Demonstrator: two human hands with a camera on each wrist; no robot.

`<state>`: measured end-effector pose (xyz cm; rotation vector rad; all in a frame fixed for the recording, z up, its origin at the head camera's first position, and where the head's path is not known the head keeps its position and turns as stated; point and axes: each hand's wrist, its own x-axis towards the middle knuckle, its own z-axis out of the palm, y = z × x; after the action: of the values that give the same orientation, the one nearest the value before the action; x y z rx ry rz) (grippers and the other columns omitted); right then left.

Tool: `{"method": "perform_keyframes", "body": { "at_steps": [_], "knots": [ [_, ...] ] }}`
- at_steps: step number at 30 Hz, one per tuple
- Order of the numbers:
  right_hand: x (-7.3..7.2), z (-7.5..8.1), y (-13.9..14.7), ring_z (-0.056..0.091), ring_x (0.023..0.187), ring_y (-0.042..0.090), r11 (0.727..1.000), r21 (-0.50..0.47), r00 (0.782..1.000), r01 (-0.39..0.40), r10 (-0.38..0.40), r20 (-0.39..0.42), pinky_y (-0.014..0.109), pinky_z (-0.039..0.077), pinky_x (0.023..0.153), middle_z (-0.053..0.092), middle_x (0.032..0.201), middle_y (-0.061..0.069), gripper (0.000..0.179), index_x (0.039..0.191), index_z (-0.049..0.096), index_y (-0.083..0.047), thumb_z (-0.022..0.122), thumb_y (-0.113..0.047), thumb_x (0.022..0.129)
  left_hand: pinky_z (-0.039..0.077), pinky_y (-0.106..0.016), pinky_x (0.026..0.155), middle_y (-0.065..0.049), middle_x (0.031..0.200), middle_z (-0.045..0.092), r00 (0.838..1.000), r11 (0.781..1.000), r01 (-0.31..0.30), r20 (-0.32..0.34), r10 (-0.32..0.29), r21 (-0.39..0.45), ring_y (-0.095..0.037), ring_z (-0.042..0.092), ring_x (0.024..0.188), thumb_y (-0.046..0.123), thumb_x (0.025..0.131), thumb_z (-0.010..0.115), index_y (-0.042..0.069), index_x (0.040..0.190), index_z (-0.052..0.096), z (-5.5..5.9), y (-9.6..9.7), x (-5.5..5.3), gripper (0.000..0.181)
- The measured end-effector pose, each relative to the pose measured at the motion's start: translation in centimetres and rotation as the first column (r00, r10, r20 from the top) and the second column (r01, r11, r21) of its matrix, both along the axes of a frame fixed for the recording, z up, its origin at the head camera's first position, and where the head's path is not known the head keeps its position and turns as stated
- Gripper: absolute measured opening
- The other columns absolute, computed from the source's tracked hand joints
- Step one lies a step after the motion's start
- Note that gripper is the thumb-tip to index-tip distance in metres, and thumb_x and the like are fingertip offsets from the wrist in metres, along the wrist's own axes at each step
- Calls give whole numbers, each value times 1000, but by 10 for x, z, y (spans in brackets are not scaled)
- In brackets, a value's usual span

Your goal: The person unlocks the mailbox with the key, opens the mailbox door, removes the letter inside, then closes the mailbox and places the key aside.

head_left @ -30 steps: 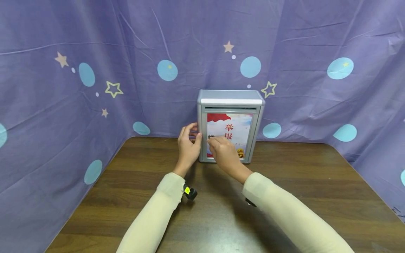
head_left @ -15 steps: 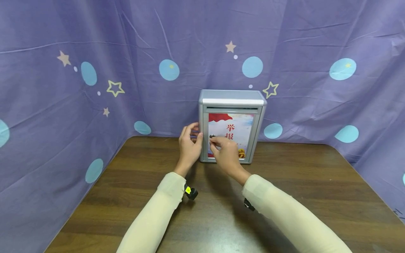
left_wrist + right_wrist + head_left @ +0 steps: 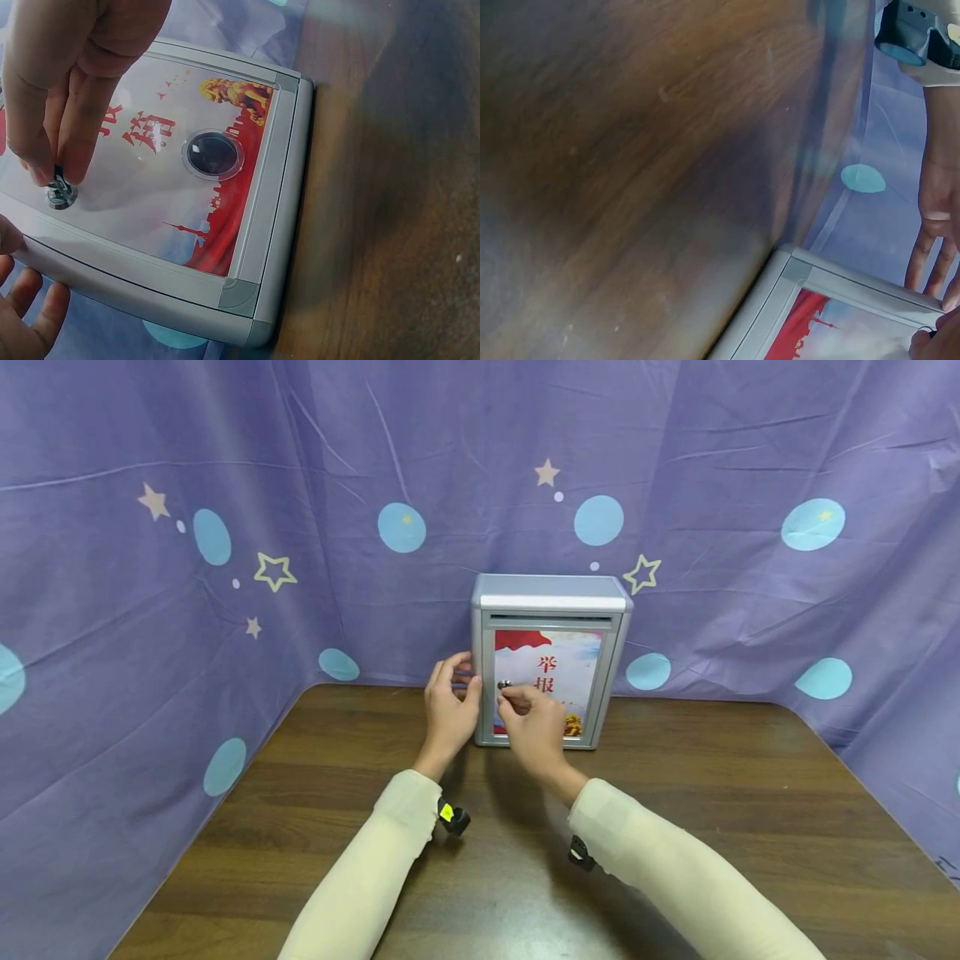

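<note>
A silver-grey metal box [image 3: 551,589] with a slot near its top and a red-and-white poster front stands upright on the table. On the poster's left side is a small round lock [image 3: 61,196]. My right hand [image 3: 536,722] pinches a small key [image 3: 58,174] between thumb and index finger, right at the lock; the key is mostly hidden by the fingertips. My left hand [image 3: 452,706] rests against the box's left side, its fingers [image 3: 922,259] extended with the tips at the edge and the thumb near the front corner.
The brown wooden table [image 3: 315,827] carries the box near its back edge. A purple curtain [image 3: 465,460] with stars and blue dots hangs close behind and to the left. A round dark window [image 3: 214,154] sits low on the box's front.
My right hand has turned at the lock, so its thumb shows more clearly, and its wrist has shifted slightly left. The left hand stays at the box's side.
</note>
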<state>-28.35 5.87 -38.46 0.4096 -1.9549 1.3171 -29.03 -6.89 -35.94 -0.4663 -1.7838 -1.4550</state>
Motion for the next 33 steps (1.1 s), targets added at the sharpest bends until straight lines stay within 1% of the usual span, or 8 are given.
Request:
{"method": "perform_keyframes", "body": {
  "at_steps": [5,10,14,20,25,33],
  "knots": [
    [1,0,-1,76,74,22,1000,-9,1000,21,-21,-2,35,63,63,78,86,13,10,94,78,4,79,3,84,58,-57,69,-34,105,61,1000,1000,-3,-3,3,-5,-47,64,87,-20,86,64,-16,121,62,0,0,1,35],
    [2,1,-1,76,75,22,1000,-9,999,20,-20,25,36,63,63,78,86,13,10,94,78,4,79,2,84,58,-54,69,-34,105,61,1000,1000,-5,5,5,-10,-48,64,88,-20,86,64,-16,121,62,2,0,2,35],
    [2,0,-1,76,74,21,1000,-12,1000,18,-18,26,36,63,63,78,87,13,10,94,78,4,79,2,84,58,-55,69,-35,105,61,1000,1000,-5,0,5,-11,-49,63,88,-21,85,64,-16,120,62,2,-1,3,36],
    [3,-1,0,76,75,21,1000,-30,1000,1,-1,22,30,62,64,78,87,13,9,94,78,4,78,2,85,58,-54,68,-34,104,61,1000,1000,-1,-13,1,-6,-49,64,87,-21,85,65,-16,120,63,0,-1,0,36],
    [6,-1,2,75,73,22,999,-36,1000,-12,13,8,27,61,62,77,85,14,8,92,78,4,78,3,84,59,-52,67,-32,104,62,1000,1000,0,-17,-1,-8,-47,65,86,-22,84,64,-15,120,63,-3,-1,-3,36],
    [12,-1,7,75,74,20,999,-26,999,-48,48,-1,22,60,63,77,85,13,8,91,77,5,78,5,84,58,-54,67,-34,103,61,1000,1000,-4,-26,4,-9,-48,65,85,-23,84,64,-16,119,63,-1,-1,-1,36]
  ]
}}
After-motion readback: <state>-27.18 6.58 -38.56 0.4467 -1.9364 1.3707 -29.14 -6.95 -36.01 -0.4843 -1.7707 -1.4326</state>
